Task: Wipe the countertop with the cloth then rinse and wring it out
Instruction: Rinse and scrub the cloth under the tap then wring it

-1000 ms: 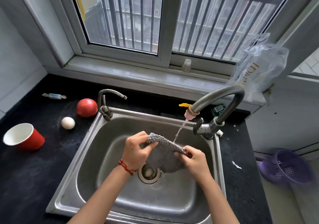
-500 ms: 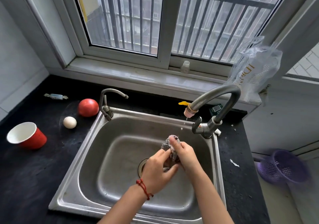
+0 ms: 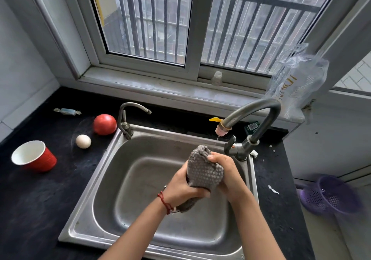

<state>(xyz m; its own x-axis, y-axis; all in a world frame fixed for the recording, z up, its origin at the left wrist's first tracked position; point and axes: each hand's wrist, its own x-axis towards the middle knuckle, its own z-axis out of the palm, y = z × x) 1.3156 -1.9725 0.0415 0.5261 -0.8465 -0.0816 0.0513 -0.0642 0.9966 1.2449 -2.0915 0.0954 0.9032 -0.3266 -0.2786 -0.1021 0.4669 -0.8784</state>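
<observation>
A grey waffle-textured cloth (image 3: 203,171) is bunched up over the steel sink (image 3: 104,183). My left hand (image 3: 184,187) grips its lower part, and a tail of cloth hangs below that wrist. My right hand (image 3: 226,171) grips its upper right side, thumb pressed on the top fold. Both hands hold it just below and left of the large curved faucet (image 3: 255,115), whose pink nozzle (image 3: 222,128) lets out only a drip. The black countertop (image 3: 40,199) surrounds the sink.
On the counter left of the sink stand a red paper cup (image 3: 35,156), a white egg (image 3: 83,141), a red tomato (image 3: 104,124) and a wrapped candy (image 3: 67,111). A small second tap (image 3: 128,119) rises at the sink's back left. A purple basket (image 3: 331,195) sits low at right.
The water stream has stopped. The cloth went from spread out under the tap to bunched into a wad, and both hands now squeeze it, raised slightly toward the faucet.
</observation>
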